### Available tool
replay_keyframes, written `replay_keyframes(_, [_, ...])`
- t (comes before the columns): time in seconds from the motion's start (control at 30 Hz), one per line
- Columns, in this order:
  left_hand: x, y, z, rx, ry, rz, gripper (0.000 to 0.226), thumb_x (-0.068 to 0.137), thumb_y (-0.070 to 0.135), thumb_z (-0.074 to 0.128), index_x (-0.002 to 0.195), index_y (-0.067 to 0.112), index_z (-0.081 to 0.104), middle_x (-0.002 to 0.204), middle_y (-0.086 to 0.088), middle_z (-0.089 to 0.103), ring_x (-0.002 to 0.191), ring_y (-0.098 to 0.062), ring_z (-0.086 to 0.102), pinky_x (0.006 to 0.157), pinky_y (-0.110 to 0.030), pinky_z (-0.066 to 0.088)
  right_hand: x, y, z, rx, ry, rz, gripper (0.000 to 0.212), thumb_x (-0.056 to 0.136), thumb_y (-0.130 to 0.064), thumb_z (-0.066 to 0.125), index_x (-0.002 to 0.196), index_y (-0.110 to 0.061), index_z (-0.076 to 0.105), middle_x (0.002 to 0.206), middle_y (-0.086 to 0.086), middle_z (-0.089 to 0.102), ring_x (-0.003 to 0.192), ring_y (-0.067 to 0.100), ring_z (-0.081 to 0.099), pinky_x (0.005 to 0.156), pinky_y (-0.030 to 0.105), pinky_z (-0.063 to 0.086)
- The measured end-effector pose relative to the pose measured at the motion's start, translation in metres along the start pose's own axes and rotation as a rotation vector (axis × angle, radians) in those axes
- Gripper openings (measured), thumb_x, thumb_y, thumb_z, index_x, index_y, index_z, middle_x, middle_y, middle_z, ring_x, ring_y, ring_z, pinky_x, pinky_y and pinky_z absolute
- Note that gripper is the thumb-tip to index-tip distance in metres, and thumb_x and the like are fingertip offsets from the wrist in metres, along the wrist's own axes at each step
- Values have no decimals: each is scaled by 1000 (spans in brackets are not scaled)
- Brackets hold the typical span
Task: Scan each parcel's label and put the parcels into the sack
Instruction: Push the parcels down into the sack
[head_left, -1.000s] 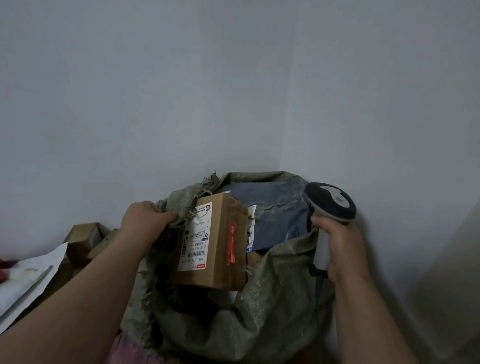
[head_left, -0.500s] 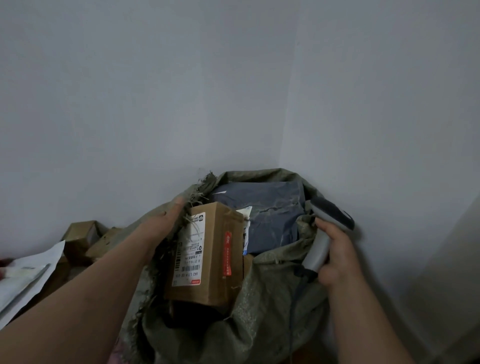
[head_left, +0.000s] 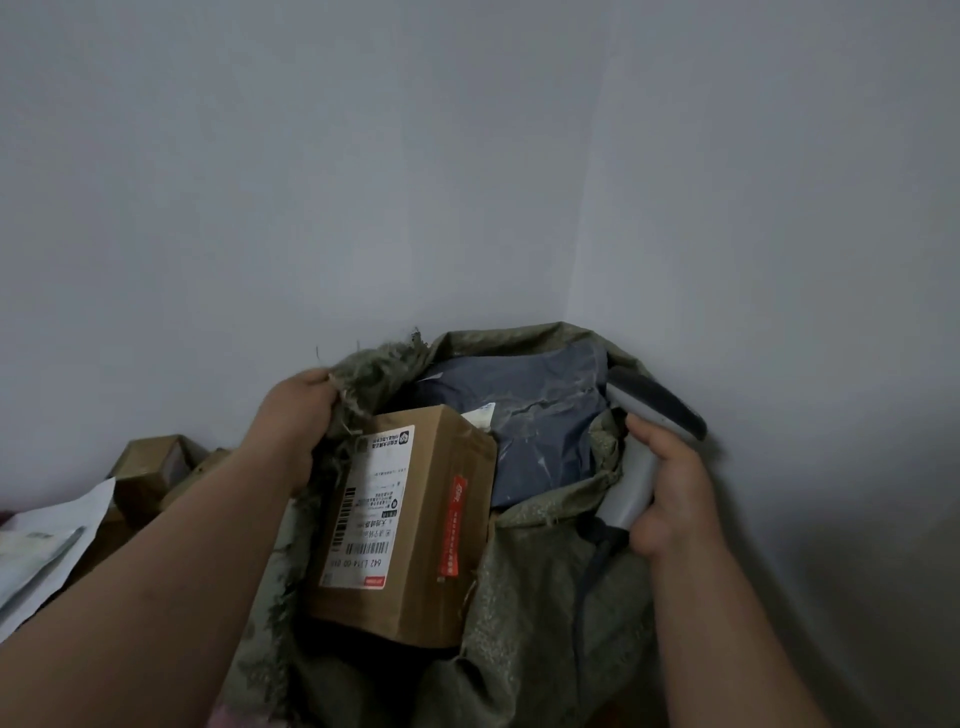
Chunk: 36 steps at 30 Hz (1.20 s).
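Green woven fabric forms the sack (head_left: 524, 613), its mouth gaping in the corner of the room, and the left hand (head_left: 296, 415) grips the frayed rim on the left side, fingers curled into the cloth and pulling it outward. Inside the mouth a brown cardboard parcel (head_left: 410, 525) stands on end, its long axis running from near to far, its white label (head_left: 371, 512) turned up and leftward. It lies just right of and below the left hand, close enough that the rim it holds brushes the box's upper corner. Behind it rests a dark blue-grey mailer (head_left: 540, 431), deeper in. The right hand (head_left: 670, 493) is clamped on the grey handle of a scanner (head_left: 649, 431) at the sack's right edge, the scanner's head pointing up and away from the box. By my reading, the box is in but not settled, and the left hand is the nearer one to nudge it down. More cardboard boxes (head_left: 150, 462) and a white envelope (head_left: 47, 551) wait at the far left.
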<state>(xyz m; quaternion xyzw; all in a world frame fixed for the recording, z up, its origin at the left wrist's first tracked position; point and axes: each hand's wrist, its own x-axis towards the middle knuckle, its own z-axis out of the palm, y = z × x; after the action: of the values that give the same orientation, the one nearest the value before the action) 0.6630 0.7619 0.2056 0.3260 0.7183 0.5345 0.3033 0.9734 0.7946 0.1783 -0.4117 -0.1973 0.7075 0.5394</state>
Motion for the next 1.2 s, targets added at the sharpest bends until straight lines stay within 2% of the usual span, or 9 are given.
replay_keyframes(0.27, [14,66,27,-360,-107,293,25,105,27,46,112,28,70,100,-2,77,86,-19,75,68,-32,60,9,-32,35,13,-88,-295,64,62,-23,79,123,-7,71,124,18,70,116,38,66,103,57,50])
replay_keyframes(0.43, [33,88,6,-630,-21,542,35,101,37,54,133,26,62,127,-4,69,114,-26,67,93,-46,56,17,-44,21,115,-70,-605,35,73,-13,77,107,-11,77,113,10,75,109,30,70,93,42,58])
replay_keyframes(0.53, [40,51,0,-526,106,385,42,101,43,51,143,41,50,136,6,62,117,-19,65,99,-43,53,25,-35,10,55,15,-501,33,80,-10,76,112,-9,75,115,11,74,112,32,68,92,42,57])
replay_keyframes(0.67, [20,1,22,-293,-21,98,32,104,36,48,135,39,57,121,-1,70,100,-25,71,91,-52,56,24,-13,11,-31,37,-357,38,84,-8,76,121,-6,71,118,13,73,112,34,68,101,52,53])
replay_keyframes(0.77, [16,21,19,-313,-73,262,24,103,34,51,124,36,63,110,1,75,99,-25,73,91,-54,57,14,-16,23,-89,21,-471,42,81,-7,78,123,-6,70,116,13,74,110,33,69,101,54,53])
replay_keyframes(0.9, [27,78,-26,-659,72,520,37,99,36,50,135,32,58,125,1,70,112,-24,69,92,-49,56,-2,-40,26,-64,18,-766,45,71,-14,81,116,-13,73,115,10,75,109,31,70,94,43,57])
replay_keyframes(0.97, [24,74,-35,-657,130,442,32,99,42,51,129,40,61,121,8,71,108,-19,70,88,-46,58,-5,-42,22,-51,59,-776,48,69,-17,81,116,-14,73,116,10,75,110,30,70,93,42,57])
replay_keyframes(1.07, [11,29,-14,-449,-32,168,25,105,32,45,118,25,66,115,-9,72,96,-25,72,90,-52,57,-3,-23,17,-166,130,-597,48,72,-18,82,118,-12,71,113,11,75,103,31,72,85,41,59])
replay_keyframes(1.2, [-11,-20,-15,-202,95,-4,35,98,49,56,115,21,65,117,-17,69,95,-31,68,90,-52,57,-10,-1,16,-279,161,-457,66,63,-30,84,124,-14,68,116,9,73,106,30,70,97,53,55])
